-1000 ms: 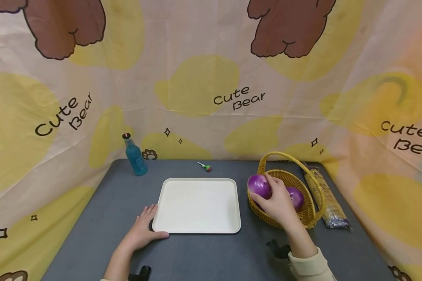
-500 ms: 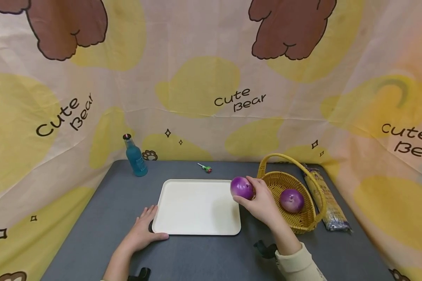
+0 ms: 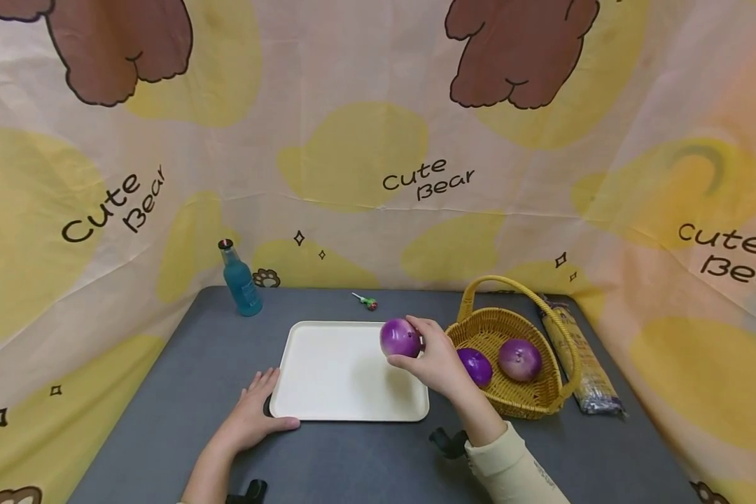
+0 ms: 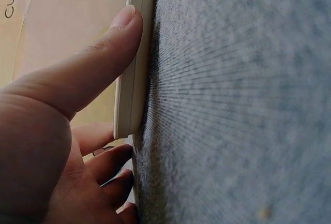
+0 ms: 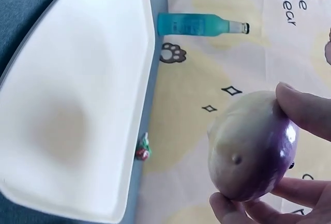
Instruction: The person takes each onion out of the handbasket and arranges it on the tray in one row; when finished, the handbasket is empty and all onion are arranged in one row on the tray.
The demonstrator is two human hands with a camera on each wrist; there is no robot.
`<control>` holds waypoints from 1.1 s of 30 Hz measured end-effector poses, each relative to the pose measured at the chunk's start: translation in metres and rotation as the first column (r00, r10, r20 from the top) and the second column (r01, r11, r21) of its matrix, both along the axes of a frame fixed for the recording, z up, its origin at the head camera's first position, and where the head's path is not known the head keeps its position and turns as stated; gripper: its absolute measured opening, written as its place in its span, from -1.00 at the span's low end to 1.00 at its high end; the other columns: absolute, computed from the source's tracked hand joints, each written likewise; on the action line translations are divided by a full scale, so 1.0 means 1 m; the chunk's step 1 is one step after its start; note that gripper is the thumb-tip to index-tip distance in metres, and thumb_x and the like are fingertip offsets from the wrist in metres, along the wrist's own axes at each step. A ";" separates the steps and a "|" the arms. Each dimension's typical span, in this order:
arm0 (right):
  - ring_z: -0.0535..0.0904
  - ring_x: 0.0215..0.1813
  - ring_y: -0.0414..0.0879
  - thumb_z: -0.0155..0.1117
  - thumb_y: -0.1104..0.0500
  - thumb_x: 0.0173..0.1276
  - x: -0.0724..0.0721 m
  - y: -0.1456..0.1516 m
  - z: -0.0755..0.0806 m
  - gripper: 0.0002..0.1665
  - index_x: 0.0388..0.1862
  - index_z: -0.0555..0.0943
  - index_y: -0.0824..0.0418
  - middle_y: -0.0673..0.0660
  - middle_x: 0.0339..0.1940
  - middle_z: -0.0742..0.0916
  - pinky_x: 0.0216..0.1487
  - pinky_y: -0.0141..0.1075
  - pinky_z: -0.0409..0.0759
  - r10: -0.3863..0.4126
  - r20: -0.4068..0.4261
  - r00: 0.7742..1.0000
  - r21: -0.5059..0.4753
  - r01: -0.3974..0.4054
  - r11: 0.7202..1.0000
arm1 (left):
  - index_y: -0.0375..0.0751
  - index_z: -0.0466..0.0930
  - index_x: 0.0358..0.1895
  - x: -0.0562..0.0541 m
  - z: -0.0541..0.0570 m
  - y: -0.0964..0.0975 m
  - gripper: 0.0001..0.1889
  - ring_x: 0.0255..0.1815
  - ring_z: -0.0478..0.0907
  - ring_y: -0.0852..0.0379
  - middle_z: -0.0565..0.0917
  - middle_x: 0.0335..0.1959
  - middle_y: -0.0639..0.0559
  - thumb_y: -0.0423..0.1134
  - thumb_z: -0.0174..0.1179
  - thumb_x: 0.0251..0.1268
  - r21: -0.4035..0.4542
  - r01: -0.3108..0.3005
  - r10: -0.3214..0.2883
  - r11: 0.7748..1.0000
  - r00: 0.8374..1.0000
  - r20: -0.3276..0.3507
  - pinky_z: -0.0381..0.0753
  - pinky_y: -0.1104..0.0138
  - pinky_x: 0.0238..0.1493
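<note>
The left hand point(image 3: 250, 417), thumb and fingers spread, touches the near left corner of the white tray point(image 3: 327, 378). The right hand point(image 3: 437, 360) pinches the purple vegetable point(image 3: 398, 338) above the tray's right part. Rightward, the yellow basket point(image 3: 521, 409) contains two similar vegetables point(image 3: 520, 360); farther stands the blue bottle point(image 3: 243, 288)

We see a curtained-off tabletop set — bear-printed cloth point(image 3: 365, 140) hangs behind the grey table point(image 3: 365, 465) and along both its sides — but we cannot tell the kind of room.
</note>
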State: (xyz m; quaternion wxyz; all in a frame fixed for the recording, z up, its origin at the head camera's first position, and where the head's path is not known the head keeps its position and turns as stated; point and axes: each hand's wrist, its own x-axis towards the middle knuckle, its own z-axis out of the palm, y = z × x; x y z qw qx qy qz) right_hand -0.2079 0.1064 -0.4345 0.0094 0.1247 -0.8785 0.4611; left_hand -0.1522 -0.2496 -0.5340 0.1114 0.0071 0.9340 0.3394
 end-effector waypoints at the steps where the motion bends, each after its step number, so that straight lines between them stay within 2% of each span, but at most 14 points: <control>1: 0.62 0.15 0.14 0.65 0.02 0.07 -0.001 -0.002 -0.001 -0.02 0.44 0.45 0.25 0.29 0.33 0.54 0.12 0.02 0.70 0.008 0.003 1.000 -0.002 -0.008 1.000 | -0.39 -0.05 0.60 0.000 0.000 0.000 0.28 0.62 -0.26 -0.45 -0.01 0.60 -0.45 0.21 0.53 -0.05 -0.004 0.001 -0.001 1.000 1.000 0.002 -0.26 -0.43 0.47; 11: 0.59 0.18 0.13 0.67 -0.01 0.04 -0.007 -0.024 -0.010 -0.02 0.42 0.47 0.25 0.25 0.33 0.57 0.11 0.00 0.70 0.044 0.025 0.999 -0.012 -0.044 0.999 | -0.37 -0.04 0.60 0.000 0.001 0.002 0.30 0.62 -0.25 -0.45 0.00 0.60 -0.45 0.23 0.54 -0.08 -0.014 -0.007 0.007 1.000 1.000 0.011 -0.25 -0.42 0.48; 18: 0.59 0.18 0.13 0.67 0.01 0.03 -0.013 -0.035 -0.014 -0.01 0.41 0.46 0.27 0.27 0.31 0.57 0.09 -0.05 0.71 0.073 0.007 0.997 -0.020 -0.073 0.997 | -0.34 -0.04 0.61 -0.001 0.003 0.002 0.28 0.63 -0.25 -0.44 0.00 0.60 -0.44 0.22 0.54 -0.06 0.003 0.000 0.000 1.000 1.000 0.002 -0.27 -0.40 0.50; 26: 0.65 0.18 0.18 0.68 0.04 0.03 -0.017 -0.054 -0.017 0.01 0.45 0.43 0.22 0.27 0.33 0.57 0.11 -0.05 0.71 0.115 0.056 0.992 -0.055 -0.112 0.992 | -0.36 -0.04 0.61 0.000 0.001 0.000 0.28 0.63 -0.26 -0.44 -0.01 0.61 -0.44 0.22 0.53 -0.04 0.008 -0.008 0.008 1.000 1.000 0.004 -0.27 -0.40 0.49; 33: 0.65 0.16 0.14 0.67 0.01 0.04 -0.020 -0.074 -0.022 -0.01 0.43 0.45 0.20 0.23 0.31 0.60 0.07 -0.05 0.72 0.137 0.076 0.988 -0.034 -0.135 0.990 | -0.34 -0.03 0.61 -0.001 0.000 0.001 0.29 0.63 -0.26 -0.43 0.00 0.61 -0.42 0.24 0.53 -0.06 -0.011 -0.014 0.014 1.000 1.000 0.007 -0.27 -0.39 0.50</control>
